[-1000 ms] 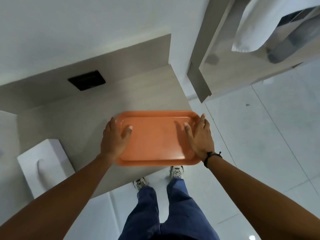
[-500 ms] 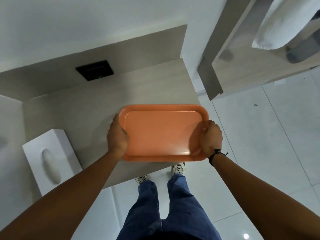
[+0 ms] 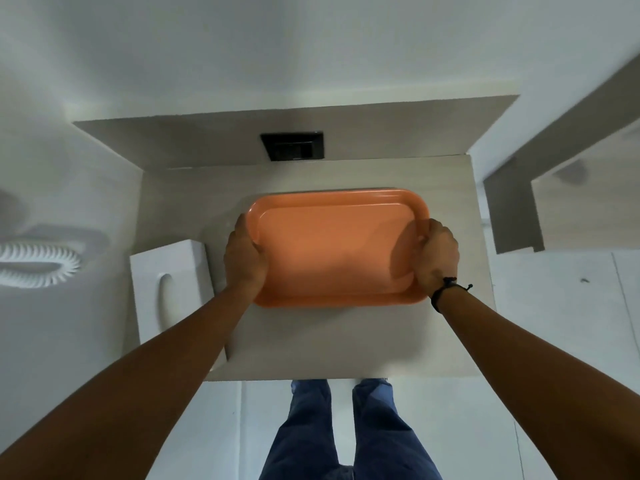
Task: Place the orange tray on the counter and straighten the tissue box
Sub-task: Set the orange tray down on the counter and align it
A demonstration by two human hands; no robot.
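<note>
The orange tray (image 3: 332, 247) is over the middle of the pale wooden counter (image 3: 346, 344), long side toward me. My left hand (image 3: 244, 261) grips its left short edge and my right hand (image 3: 437, 254), with a black wrist band, grips its right short edge. Whether the tray rests on the counter or hovers just above it I cannot tell. A white tissue box (image 3: 169, 289) stands at the counter's left end, turned slightly askew, its oval slot facing up; my left forearm covers its near right corner.
A black socket plate (image 3: 292, 145) sits in the back panel behind the tray. A coiled white cord (image 3: 41, 265) hangs on the wall at left. A wooden partition (image 3: 512, 209) rises at right. My legs stand at the counter's front edge.
Both hands went from flat on the tray to gripping its short edges. The tray moved from overhanging the front edge to farther in over the counter, and the view turned square to the counter.
</note>
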